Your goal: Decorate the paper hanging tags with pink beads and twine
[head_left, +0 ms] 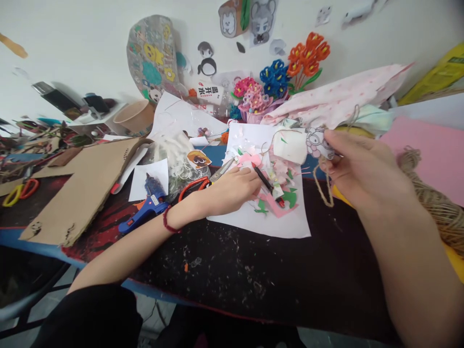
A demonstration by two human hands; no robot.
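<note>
While pinching printed cutout (319,143) with twine loop (328,195) in right hand (357,166) right of white sheet (290,227), resting left hand (234,191), fingers curled, at paper scraps (286,195) thereon; cannot tell if gripping anything.

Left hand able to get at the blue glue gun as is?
Likely yes: the left hand is at the paper scraps, but the glue gun lies uncovered beside its wrist; it need only draw back.

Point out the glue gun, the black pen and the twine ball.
Glue gun (140,215): head view, on its blue handle.
Black pen (265,180): head view, mid-barrel.
Twine ball (442,207): head view, on the wound strands.
</note>
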